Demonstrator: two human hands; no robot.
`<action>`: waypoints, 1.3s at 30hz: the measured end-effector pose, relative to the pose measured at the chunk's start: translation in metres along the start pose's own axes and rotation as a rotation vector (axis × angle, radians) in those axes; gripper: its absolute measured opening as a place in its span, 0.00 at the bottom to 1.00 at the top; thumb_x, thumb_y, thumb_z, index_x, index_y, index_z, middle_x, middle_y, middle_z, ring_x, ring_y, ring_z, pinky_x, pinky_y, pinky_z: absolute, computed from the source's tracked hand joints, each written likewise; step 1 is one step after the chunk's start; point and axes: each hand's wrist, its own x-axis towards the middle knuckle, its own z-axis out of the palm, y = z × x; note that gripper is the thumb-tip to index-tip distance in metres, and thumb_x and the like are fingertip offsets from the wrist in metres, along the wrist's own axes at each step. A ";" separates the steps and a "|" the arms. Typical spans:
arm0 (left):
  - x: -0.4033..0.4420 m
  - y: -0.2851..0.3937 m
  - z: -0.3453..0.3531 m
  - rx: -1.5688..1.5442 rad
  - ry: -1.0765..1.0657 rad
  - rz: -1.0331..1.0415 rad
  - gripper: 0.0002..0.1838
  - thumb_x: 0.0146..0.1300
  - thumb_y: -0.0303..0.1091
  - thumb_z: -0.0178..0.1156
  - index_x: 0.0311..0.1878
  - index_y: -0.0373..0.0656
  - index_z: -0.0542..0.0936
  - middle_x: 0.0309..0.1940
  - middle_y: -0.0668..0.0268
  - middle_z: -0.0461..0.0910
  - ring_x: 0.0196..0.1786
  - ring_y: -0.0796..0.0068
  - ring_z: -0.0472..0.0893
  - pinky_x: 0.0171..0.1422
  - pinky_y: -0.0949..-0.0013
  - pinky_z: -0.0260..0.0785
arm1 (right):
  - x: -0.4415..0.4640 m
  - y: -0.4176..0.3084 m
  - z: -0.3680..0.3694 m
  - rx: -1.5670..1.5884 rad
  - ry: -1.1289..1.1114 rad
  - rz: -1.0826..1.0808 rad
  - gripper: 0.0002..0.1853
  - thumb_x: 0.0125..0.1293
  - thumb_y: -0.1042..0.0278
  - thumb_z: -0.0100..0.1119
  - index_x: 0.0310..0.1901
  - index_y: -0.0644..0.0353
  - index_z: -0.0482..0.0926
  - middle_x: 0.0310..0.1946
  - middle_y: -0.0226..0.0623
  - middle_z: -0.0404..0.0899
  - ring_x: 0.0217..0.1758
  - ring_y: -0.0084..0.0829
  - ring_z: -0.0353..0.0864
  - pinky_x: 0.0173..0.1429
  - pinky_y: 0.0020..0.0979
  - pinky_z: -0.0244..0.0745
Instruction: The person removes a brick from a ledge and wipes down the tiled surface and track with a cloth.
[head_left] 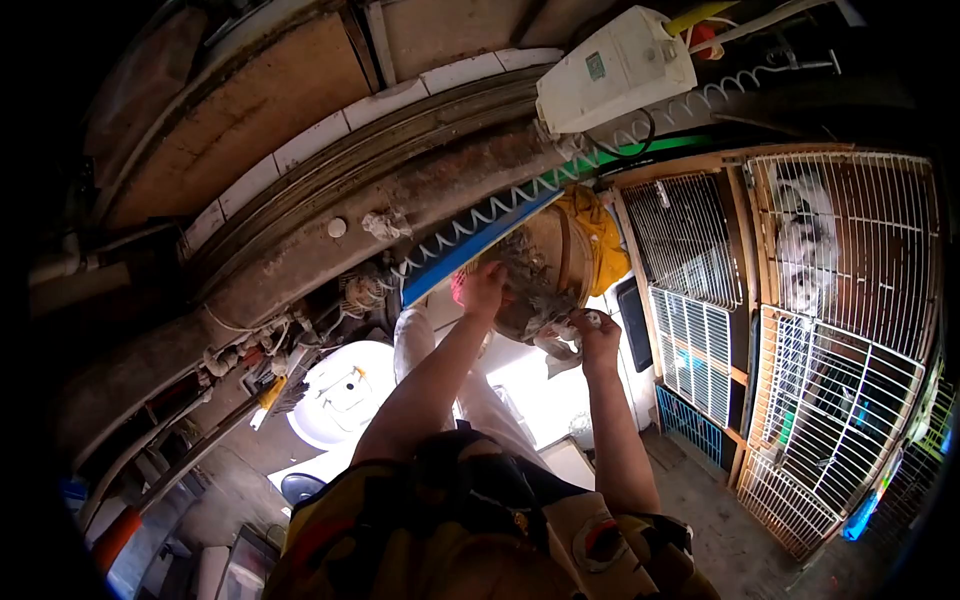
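A grey, ragged, fluffy-looking clump (545, 303) lies between my hands, and its exact kind is unclear. My left hand (486, 288) is at its left side, fingers curled in toward it, with the fingertips partly hidden. On the right, my right hand (597, 338) is closed on a pale grey end of the same material. Behind the clump is a round brown container (545, 240), partly covered by a yellow cloth (602, 245). Something pink (459, 288) shows just left of my left hand.
Wire-fronted cages (850, 240) stand at the right, with a black-and-white animal (805, 240) in one. A coiled cord (500, 205) crosses above my hands near a blue strip (480, 250). A white box (615, 75) hangs above; a white basin (335, 410) sits lower left.
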 end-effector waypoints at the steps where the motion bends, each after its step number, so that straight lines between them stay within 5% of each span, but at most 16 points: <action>1: -0.008 0.006 0.004 0.000 -0.013 0.039 0.21 0.58 0.30 0.59 0.55 0.42 0.71 0.35 0.60 0.77 0.25 0.74 0.79 0.24 0.73 0.73 | -0.002 -0.004 0.000 0.096 -0.014 0.054 0.04 0.54 0.78 0.60 0.32 0.68 0.78 0.25 0.36 0.79 0.26 0.25 0.78 0.33 0.24 0.73; 3: -0.025 0.015 0.014 -0.001 -0.042 0.122 0.18 0.59 0.31 0.57 0.54 0.44 0.72 0.38 0.61 0.77 0.29 0.75 0.78 0.30 0.75 0.74 | 0.000 -0.004 -0.005 0.243 -0.073 0.151 0.05 0.56 0.76 0.58 0.34 0.67 0.77 0.26 0.37 0.79 0.25 0.26 0.78 0.27 0.24 0.72; 6: -0.007 -0.019 0.016 0.425 0.029 0.764 0.20 0.61 0.32 0.55 0.58 0.48 0.70 0.42 0.62 0.75 0.39 0.76 0.76 0.42 0.76 0.72 | 0.002 -0.008 -0.007 0.356 -0.119 0.297 0.08 0.58 0.73 0.56 0.38 0.68 0.75 0.29 0.38 0.79 0.25 0.28 0.77 0.25 0.24 0.70; 9: -0.022 -0.014 0.017 0.001 -0.533 0.216 0.25 0.61 0.35 0.57 0.62 0.49 0.66 0.47 0.62 0.73 0.49 0.75 0.73 0.53 0.76 0.66 | 0.001 -0.016 -0.006 0.493 -0.288 0.477 0.10 0.60 0.69 0.53 0.39 0.67 0.75 0.29 0.36 0.78 0.24 0.27 0.77 0.23 0.23 0.70; 11: -0.044 0.006 0.020 -0.055 -0.629 0.057 0.24 0.65 0.32 0.52 0.64 0.51 0.63 0.51 0.68 0.71 0.51 0.79 0.70 0.53 0.77 0.65 | 0.014 0.001 -0.014 0.553 -0.407 0.604 0.08 0.59 0.68 0.53 0.40 0.60 0.75 0.27 0.34 0.79 0.18 0.25 0.74 0.18 0.24 0.70; 13: -0.022 -0.025 0.024 0.053 -0.611 0.312 0.25 0.65 0.32 0.53 0.64 0.50 0.62 0.54 0.67 0.69 0.54 0.77 0.69 0.56 0.74 0.64 | -0.005 -0.025 0.007 0.489 -0.255 0.666 0.09 0.58 0.68 0.54 0.40 0.58 0.75 0.27 0.34 0.79 0.17 0.26 0.74 0.17 0.24 0.69; 18: -0.051 0.019 0.017 -0.290 -0.604 -0.123 0.25 0.61 0.37 0.59 0.60 0.42 0.66 0.49 0.66 0.71 0.52 0.78 0.70 0.51 0.74 0.67 | 0.013 -0.003 -0.003 0.526 -0.483 0.647 0.11 0.57 0.68 0.54 0.42 0.60 0.74 0.29 0.35 0.79 0.15 0.24 0.73 0.15 0.21 0.65; 22: -0.048 0.035 0.007 -0.033 -0.478 0.121 0.20 0.58 0.34 0.60 0.53 0.38 0.70 0.42 0.67 0.74 0.45 0.79 0.73 0.46 0.73 0.69 | -0.019 -0.040 0.043 0.365 -0.301 0.534 0.15 0.59 0.65 0.55 0.46 0.62 0.73 0.30 0.34 0.79 0.18 0.23 0.74 0.17 0.18 0.65; 25: -0.056 0.072 -0.017 0.291 -0.316 0.365 0.18 0.57 0.31 0.61 0.50 0.37 0.71 0.40 0.65 0.75 0.42 0.80 0.74 0.44 0.74 0.69 | -0.001 -0.023 0.022 0.335 -0.565 0.477 0.21 0.58 0.67 0.58 0.52 0.66 0.69 0.44 0.40 0.76 0.43 0.33 0.79 0.43 0.30 0.78; 26: -0.043 0.064 -0.029 0.248 -0.306 0.544 0.16 0.55 0.27 0.62 0.47 0.38 0.73 0.39 0.64 0.76 0.42 0.80 0.74 0.44 0.75 0.70 | 0.002 -0.022 0.019 0.310 -0.579 0.473 0.21 0.59 0.67 0.57 0.52 0.67 0.69 0.45 0.41 0.76 0.43 0.33 0.79 0.45 0.31 0.77; 28: -0.072 0.125 -0.057 0.114 -0.319 0.465 0.14 0.54 0.24 0.62 0.44 0.39 0.73 0.37 0.64 0.76 0.42 0.78 0.75 0.43 0.75 0.70 | -0.003 -0.031 0.024 0.280 -0.576 0.439 0.21 0.60 0.67 0.56 0.53 0.67 0.69 0.46 0.41 0.76 0.43 0.34 0.79 0.46 0.31 0.76; 30: -0.077 0.177 -0.083 0.405 -0.049 0.846 0.17 0.53 0.27 0.63 0.47 0.42 0.73 0.37 0.62 0.78 0.37 0.79 0.77 0.42 0.74 0.70 | -0.008 -0.038 0.024 0.254 -0.574 0.423 0.18 0.61 0.67 0.54 0.51 0.68 0.70 0.44 0.42 0.77 0.43 0.33 0.79 0.48 0.30 0.74; 32: -0.079 0.232 -0.099 0.284 0.025 0.771 0.15 0.51 0.22 0.62 0.44 0.40 0.74 0.37 0.64 0.79 0.43 0.77 0.76 0.45 0.73 0.70 | -0.010 -0.039 0.023 0.253 -0.574 0.415 0.17 0.61 0.67 0.54 0.49 0.68 0.72 0.43 0.42 0.77 0.44 0.34 0.79 0.47 0.30 0.74; 34: -0.038 0.260 -0.115 0.516 0.166 1.016 0.16 0.49 0.20 0.61 0.43 0.38 0.73 0.38 0.59 0.78 0.42 0.68 0.77 0.49 0.70 0.67 | -0.013 -0.042 0.023 0.252 -0.564 0.412 0.16 0.61 0.66 0.54 0.46 0.68 0.74 0.38 0.39 0.78 0.41 0.32 0.79 0.44 0.29 0.75; 37: 0.031 0.286 -0.112 0.796 0.149 1.254 0.15 0.49 0.17 0.59 0.42 0.39 0.73 0.38 0.59 0.76 0.44 0.60 0.76 0.48 0.68 0.68 | -0.014 -0.037 0.021 0.249 -0.509 0.421 0.15 0.61 0.67 0.54 0.45 0.68 0.74 0.32 0.36 0.77 0.34 0.28 0.77 0.39 0.28 0.74; 39: 0.064 0.292 -0.101 0.927 -0.020 1.280 0.17 0.47 0.15 0.57 0.42 0.40 0.74 0.40 0.60 0.75 0.47 0.57 0.74 0.49 0.65 0.68 | -0.017 -0.036 0.026 0.218 -0.434 0.390 0.15 0.60 0.63 0.56 0.43 0.67 0.76 0.26 0.33 0.78 0.24 0.24 0.78 0.25 0.20 0.72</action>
